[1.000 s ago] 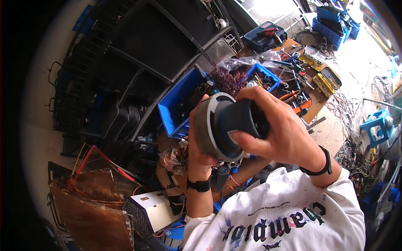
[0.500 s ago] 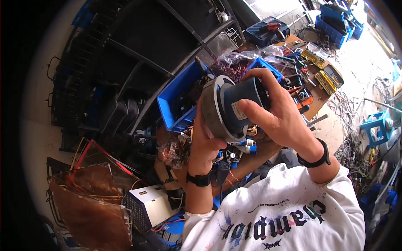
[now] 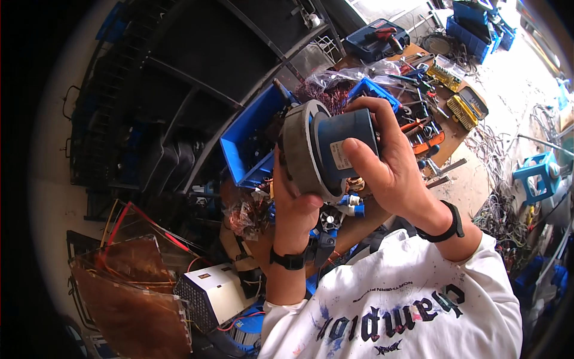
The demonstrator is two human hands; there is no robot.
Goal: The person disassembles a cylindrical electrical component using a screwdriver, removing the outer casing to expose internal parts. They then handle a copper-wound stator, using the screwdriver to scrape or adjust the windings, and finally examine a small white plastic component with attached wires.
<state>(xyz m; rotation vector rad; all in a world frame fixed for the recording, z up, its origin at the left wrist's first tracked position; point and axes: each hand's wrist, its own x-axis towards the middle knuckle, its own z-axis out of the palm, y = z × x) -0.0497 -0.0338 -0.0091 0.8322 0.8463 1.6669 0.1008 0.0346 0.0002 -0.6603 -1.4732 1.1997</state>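
Observation:
Between my hands, raised above the bench, is a thick grey ring (image 3: 297, 157) with a dark blue cylinder (image 3: 348, 142) set against its right side. A small white label sits on the cylinder. My left hand (image 3: 296, 209) is closed on the ring from below, its thumb on the lower edge and its other fingers mostly hidden behind. Closed round the cylinder's right end is my right hand (image 3: 391, 161), thumb near the label and fingers over the top. Whether the two parts are joined I cannot tell.
A blue bin (image 3: 248, 143) stands left of the ring. Beyond my right hand lie pliers, a yellow bit set (image 3: 463, 110) and a dark tool case (image 3: 375, 40). Blue connectors (image 3: 353, 209) lie below the held parts. A white metal box (image 3: 218, 293) sits at lower left.
Both hands and the held parts have shifted slightly left in the picture, and the cylinder's label side shows a little more. My grip looks the same.

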